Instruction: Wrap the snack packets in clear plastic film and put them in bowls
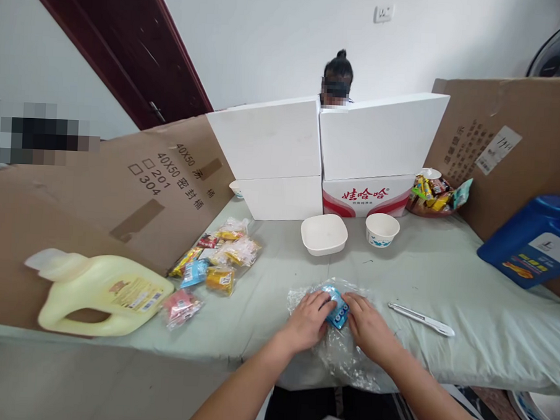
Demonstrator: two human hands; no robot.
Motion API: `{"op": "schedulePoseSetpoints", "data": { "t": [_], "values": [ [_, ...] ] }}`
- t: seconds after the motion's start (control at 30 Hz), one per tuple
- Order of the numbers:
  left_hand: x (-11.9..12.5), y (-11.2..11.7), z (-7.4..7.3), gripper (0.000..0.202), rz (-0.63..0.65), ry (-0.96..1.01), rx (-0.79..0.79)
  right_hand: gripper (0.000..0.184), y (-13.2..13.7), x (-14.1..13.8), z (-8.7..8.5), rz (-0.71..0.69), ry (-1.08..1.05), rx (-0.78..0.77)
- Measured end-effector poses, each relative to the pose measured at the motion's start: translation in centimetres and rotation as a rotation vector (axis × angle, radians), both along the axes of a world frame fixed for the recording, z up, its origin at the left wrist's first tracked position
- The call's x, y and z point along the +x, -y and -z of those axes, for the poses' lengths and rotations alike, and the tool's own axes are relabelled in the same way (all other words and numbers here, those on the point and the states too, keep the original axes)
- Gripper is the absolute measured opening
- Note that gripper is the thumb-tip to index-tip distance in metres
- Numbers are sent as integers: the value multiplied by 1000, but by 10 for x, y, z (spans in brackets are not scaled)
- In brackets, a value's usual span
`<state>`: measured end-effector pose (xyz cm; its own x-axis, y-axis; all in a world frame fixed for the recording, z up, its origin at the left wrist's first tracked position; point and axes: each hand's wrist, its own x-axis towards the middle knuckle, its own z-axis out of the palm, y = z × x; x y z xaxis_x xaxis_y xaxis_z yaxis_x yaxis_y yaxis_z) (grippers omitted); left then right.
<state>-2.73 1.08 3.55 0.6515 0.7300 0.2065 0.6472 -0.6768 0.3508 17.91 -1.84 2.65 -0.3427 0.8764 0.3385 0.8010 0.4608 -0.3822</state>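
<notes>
A small blue snack packet (pixel 337 308) lies on a crinkled clear plastic bag (pixel 343 355) at the near edge of the table. My left hand (pixel 306 322) and my right hand (pixel 368 325) both rest on the bag and pinch the packet from either side, fingers curled on it. A white utility knife (pixel 421 319) lies just right of my right hand. Behind the hands stand a white square bowl (pixel 324 234) and a white paper cup (pixel 382 229).
Several loose snack packets (pixel 213 260) lie left of centre beside a yellow jug (pixel 100 292) on its side. A blue jug (pixel 532 239) lies at the right. Cardboard sheets and white boxes (pixel 319 156) wall the pale green table (pixel 466 286). Another person sits behind the boxes.
</notes>
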Motion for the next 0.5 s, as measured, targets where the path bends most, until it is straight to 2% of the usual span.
{"op": "schedulePoseSetpoints", "data": {
  "t": [0.1, 0.2, 0.37, 0.5],
  "values": [
    [0, -11, 2, 70, 1, -8, -37, 50, -13, 3, 23, -4, -17, 35],
    [-10, -17, 3, 68, -24, -33, -33, 52, -17, 6, 37, 14, 34, 51],
    [-27, -21, -2, 52, 13, -121, 5, 53, -14, 4, 39, 25, 108, 35],
    [-21, -25, -3, 46, 4, -139, 62, 54, -13, 3, 36, 30, 118, 37]
  ]
}}
